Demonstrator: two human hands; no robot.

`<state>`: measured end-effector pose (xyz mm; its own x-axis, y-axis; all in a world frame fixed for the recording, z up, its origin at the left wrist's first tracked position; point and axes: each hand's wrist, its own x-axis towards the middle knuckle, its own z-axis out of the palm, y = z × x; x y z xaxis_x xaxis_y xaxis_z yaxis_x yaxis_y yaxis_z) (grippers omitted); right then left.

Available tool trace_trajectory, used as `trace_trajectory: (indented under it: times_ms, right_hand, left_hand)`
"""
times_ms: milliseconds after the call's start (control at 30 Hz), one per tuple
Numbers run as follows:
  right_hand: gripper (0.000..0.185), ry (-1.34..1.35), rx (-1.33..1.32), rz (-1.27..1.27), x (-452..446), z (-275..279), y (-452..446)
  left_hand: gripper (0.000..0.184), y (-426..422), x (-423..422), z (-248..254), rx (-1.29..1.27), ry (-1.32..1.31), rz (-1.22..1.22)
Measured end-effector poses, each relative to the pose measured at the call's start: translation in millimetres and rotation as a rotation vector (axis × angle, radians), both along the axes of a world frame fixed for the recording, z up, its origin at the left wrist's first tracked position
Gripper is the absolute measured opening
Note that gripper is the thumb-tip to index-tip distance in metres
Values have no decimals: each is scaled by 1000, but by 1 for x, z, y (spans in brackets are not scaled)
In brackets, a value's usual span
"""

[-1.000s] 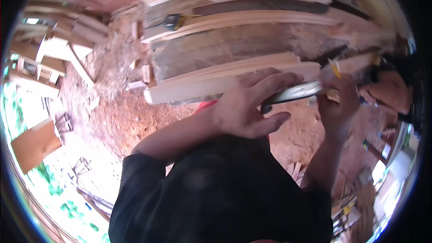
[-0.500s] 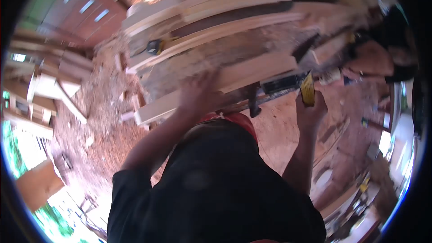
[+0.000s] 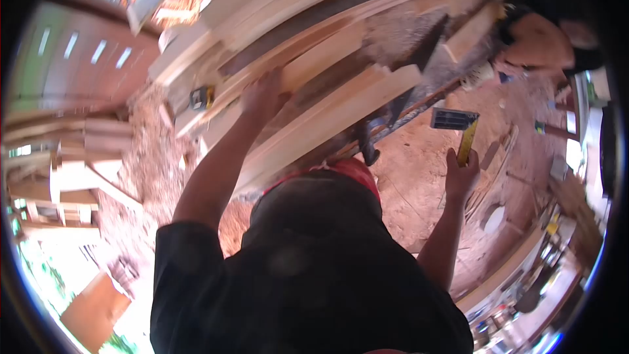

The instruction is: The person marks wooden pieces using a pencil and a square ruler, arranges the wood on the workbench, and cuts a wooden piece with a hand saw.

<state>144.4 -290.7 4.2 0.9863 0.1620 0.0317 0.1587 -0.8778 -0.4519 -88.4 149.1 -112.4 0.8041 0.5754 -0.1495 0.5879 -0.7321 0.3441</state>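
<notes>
My right hand is closed around the yellow blade of a try square. The square's dark stock points up and to the left, off to the right of the workbench. My left hand reaches over the bench, its fingers and thumb closed at the edge of a pale wooden board. Between that board and my body lies a nearer wooden board. A dark metal clamp or bracket stands at the bench's near side. Slight blur softens the fingers of my left hand.
A tape measure sits on the boards at the left. Stacked planks lie across the far side. Another person is at the upper right. Tools crowd a shelf at lower right, and sawdust covers the floor.
My left hand has shifted from the near board to one farther across the bench. The right hand has carried the try square right, away from the bench edge. The view has turned.
</notes>
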Motion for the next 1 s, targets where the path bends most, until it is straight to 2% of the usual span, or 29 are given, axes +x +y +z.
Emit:
trace_trajectory:
  times_ms: [67,133,200,267,367,467,567,633,733,833,933,1000]
  right_hand:
    - [36,-42,-28,114,2,-15,-2]
    - [37,-3,-10,179,5,-15,11]
    - [38,12,-1,236,21,-18,23]
    - [40,15,-23,285,33,-8,47]
    - [43,-61,-161,342,47,16,81]
    - [46,-115,-79,420,60,19,101]
    - [45,-97,-44,441,55,24,120]
    - [44,-105,5,492,53,14,122]
    - [42,19,-41,484,48,9,125]
    - [40,7,-61,472,50,-4,118]
    - [39,30,130,500,39,-6,111]
    - [39,24,156,488,44,-11,101]
  left_hand:
    - [79,-2,-4,-22,-22,-48,43]
    - [79,-3,-11,-46,71,-169,42]
    - [75,-8,-12,-53,164,-65,123]
    - [72,-11,-13,-51,126,-111,179]
    - [77,-12,-8,-61,81,-41,186]
    - [66,-23,-4,-39,226,-165,265]
    - [65,-53,-7,33,-63,-282,254]
    - [66,-77,-17,58,-158,-312,148]
    - [69,-104,-34,69,-224,-300,87]
    - [71,-114,-41,66,-311,-221,74]
    - [70,-116,-47,70,-306,-177,13]
    - [68,-117,-44,71,-278,-163,-15]
